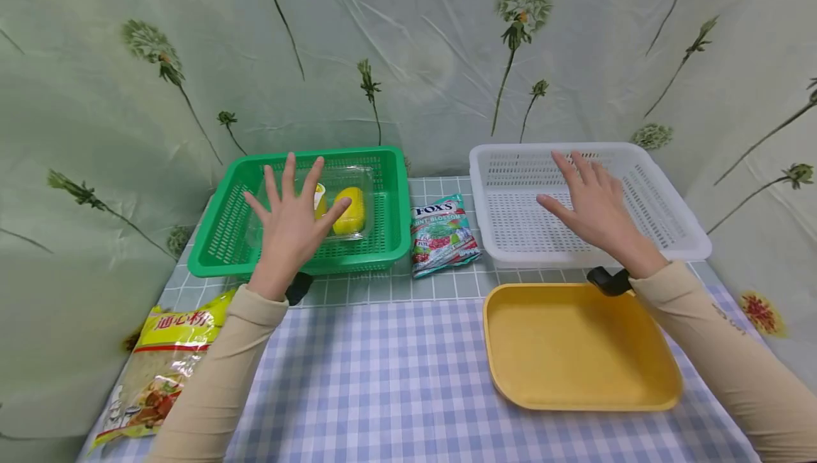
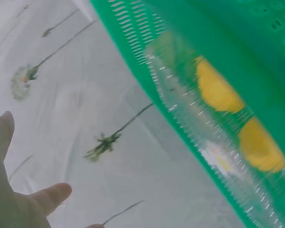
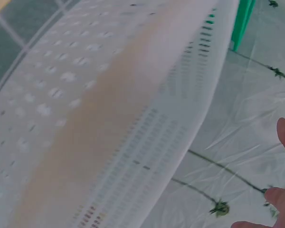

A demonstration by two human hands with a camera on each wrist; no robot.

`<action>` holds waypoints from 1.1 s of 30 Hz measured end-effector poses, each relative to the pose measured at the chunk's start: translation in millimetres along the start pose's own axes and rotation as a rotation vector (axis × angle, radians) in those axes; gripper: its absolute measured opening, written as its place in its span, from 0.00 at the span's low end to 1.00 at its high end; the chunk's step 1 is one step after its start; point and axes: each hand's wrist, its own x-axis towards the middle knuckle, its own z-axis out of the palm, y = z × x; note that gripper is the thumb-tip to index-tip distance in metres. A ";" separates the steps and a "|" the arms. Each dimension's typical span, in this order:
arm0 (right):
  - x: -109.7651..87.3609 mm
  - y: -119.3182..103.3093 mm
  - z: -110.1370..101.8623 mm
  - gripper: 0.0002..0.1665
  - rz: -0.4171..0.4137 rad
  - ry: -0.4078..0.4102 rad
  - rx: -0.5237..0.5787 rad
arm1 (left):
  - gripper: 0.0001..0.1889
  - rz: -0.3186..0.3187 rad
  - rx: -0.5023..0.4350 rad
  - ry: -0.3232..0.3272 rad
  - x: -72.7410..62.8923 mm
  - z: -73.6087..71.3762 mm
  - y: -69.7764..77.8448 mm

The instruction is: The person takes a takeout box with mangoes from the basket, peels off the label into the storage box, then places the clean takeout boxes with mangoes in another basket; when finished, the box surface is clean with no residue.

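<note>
My left hand (image 1: 290, 222), fingers spread wide, hovers over the green basket (image 1: 397, 236) and holds nothing. Inside that basket lies a clear plastic box (image 1: 364, 176) with yellow, fruit-like pieces (image 1: 349, 211) in it; the hand hides part of the box. Two of these yellow pieces (image 2: 262, 145) also show in the left wrist view, through the blurred clear plastic. Over the white basket (image 1: 510, 236) is my right hand (image 1: 596, 211), its fingers also spread and holding nothing. Fingertips (image 3: 279, 197) of this hand appear at the right edge of the right wrist view.
A FOX'S candy bag (image 1: 440, 236) lies between the two baskets. In front of the white basket sits a yellow tray (image 1: 581, 349), its far right corner under the right forearm. A yellow-topped pasta bag (image 1: 159, 371) lies at the left edge, partly behind the left sleeve. Flowered cloth hangs behind.
</note>
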 end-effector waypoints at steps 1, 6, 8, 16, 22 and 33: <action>1.0 -2.8 -1.6 0.48 -0.015 0.001 0.010 | 0.43 0.009 -0.010 0.014 -2.2 -3.8 1.0; 7.2 -21.2 -8.8 0.47 -0.082 0.005 0.074 | 0.41 0.056 -0.059 0.074 -16.1 -20.4 3.3; 10.4 -30.3 -11.1 0.47 -0.112 0.009 0.117 | 0.41 0.072 -0.084 0.092 -21.9 -26.0 3.7; 29.9 -69.8 -13.3 0.45 -0.251 -0.005 0.288 | 0.39 0.093 -0.335 0.163 -43.5 -45.3 3.4; 45.5 -98.7 -11.0 0.45 -0.312 -0.062 0.448 | 0.31 0.058 -0.567 0.195 -59.9 -52.8 0.0; 81.0 -133.1 9.2 0.40 -0.335 -0.263 0.743 | 0.29 -0.169 -0.813 0.075 -94.1 -42.0 -12.7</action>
